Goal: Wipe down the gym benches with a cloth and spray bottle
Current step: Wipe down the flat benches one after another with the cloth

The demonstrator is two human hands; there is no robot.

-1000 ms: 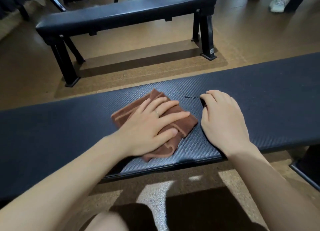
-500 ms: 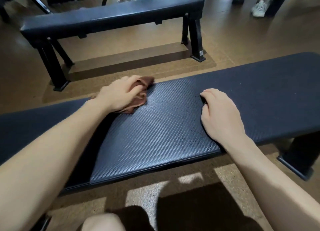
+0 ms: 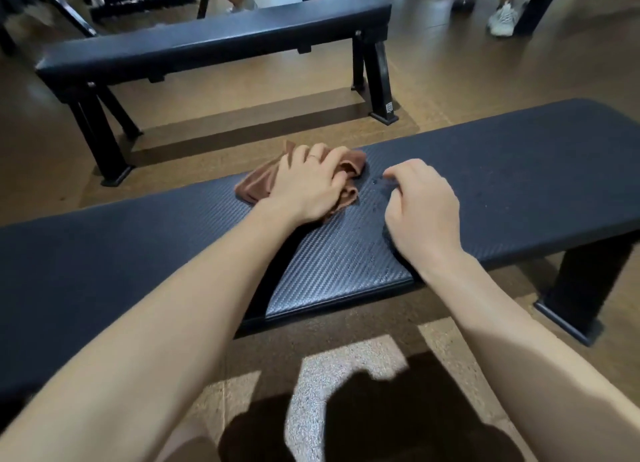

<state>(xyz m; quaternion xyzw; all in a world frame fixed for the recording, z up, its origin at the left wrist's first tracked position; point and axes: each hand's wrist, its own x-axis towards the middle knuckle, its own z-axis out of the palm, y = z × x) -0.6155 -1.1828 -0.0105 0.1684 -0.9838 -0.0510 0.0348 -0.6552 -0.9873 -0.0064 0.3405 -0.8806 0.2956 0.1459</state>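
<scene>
Wiping step: the left hand [image 3: 308,188] clamps the bunched brown cloth [image 3: 263,184] on the counter [image 3: 519,170]; the right hand [image 3: 420,212], loosely curled and empty, braces. Next, probably sweep across the droplets [image 3: 375,181].

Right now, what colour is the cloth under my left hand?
Brown, a reddish brown cloth, clearest in the head view.

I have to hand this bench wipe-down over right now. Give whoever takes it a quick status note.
Left hand: pressed on the bunched brown cloth at the near bench far edge.
Right hand: loosely curled, resting on the pad, holding nothing.
Droplets sit on the pad between the hands, not yet wiped.
Spray bottle: not in view.
Left: wipe the droplets and the right end, then the far bench.
</scene>
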